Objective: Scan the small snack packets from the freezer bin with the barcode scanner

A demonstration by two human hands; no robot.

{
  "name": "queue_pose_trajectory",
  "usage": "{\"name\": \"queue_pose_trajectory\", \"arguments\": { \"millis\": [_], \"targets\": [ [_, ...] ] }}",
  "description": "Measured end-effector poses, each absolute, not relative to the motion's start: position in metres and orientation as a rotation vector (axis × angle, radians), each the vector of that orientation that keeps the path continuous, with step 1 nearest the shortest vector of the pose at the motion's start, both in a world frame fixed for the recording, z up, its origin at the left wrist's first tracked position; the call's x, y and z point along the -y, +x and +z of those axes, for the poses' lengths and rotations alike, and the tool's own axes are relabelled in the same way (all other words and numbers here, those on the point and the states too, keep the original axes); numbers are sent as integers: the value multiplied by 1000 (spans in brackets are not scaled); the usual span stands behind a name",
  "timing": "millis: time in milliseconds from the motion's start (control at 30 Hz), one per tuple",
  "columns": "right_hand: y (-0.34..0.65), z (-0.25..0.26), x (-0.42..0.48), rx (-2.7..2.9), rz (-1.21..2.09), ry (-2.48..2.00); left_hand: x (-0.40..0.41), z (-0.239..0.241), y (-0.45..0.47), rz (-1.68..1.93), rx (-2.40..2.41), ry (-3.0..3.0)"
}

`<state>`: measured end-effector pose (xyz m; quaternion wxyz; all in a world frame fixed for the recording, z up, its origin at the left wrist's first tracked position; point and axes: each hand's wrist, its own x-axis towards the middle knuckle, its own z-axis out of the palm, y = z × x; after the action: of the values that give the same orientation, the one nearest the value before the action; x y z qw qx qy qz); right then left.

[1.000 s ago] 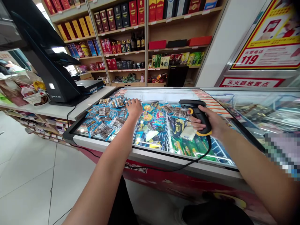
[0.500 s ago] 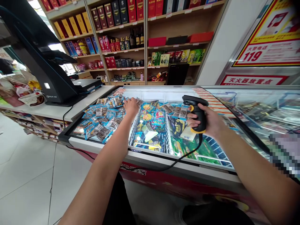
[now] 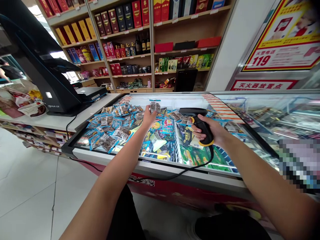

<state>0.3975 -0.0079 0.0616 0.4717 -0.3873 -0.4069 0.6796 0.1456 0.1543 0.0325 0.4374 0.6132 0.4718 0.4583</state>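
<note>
My left hand [image 3: 149, 117] is raised over the chest freezer [image 3: 160, 166] and pinches a small blue snack packet [image 3: 154, 106] upright by its lower edge. My right hand [image 3: 212, 130] grips a black and yellow barcode scanner [image 3: 197, 124], its head turned left toward the packet. The scanner's black cable [image 3: 175, 173] hangs down over the freezer's front rim. A heap of similar blue packets [image 3: 112, 126] lies on the freezer's glass lid at the left, just below and left of my left hand.
Ice cream packs [image 3: 162, 140] fill the wire compartments under the hands. A black checkout terminal [image 3: 50, 83] stands on the white counter [image 3: 57, 121] to the left. Shelves of boxes and bottles [image 3: 140, 40] line the back wall. Sliding glass [image 3: 270, 113] covers the freezer's right part.
My left hand has lifted from the packet heap with one packet pinched in it. My right hand has brought the scanner leftward and lower, toward the packet.
</note>
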Motion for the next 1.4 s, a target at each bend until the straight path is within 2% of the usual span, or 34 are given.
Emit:
{"name": "queue_pose_trajectory", "arguments": {
  "millis": [167,1400],
  "targets": [
    [397,63,8,1018,1571,-891,-146,24,151,1033,-1058,1762],
    [402,63,7,1031,1595,-843,-141,26,151,1010,-1293,1903]
  ]
}}
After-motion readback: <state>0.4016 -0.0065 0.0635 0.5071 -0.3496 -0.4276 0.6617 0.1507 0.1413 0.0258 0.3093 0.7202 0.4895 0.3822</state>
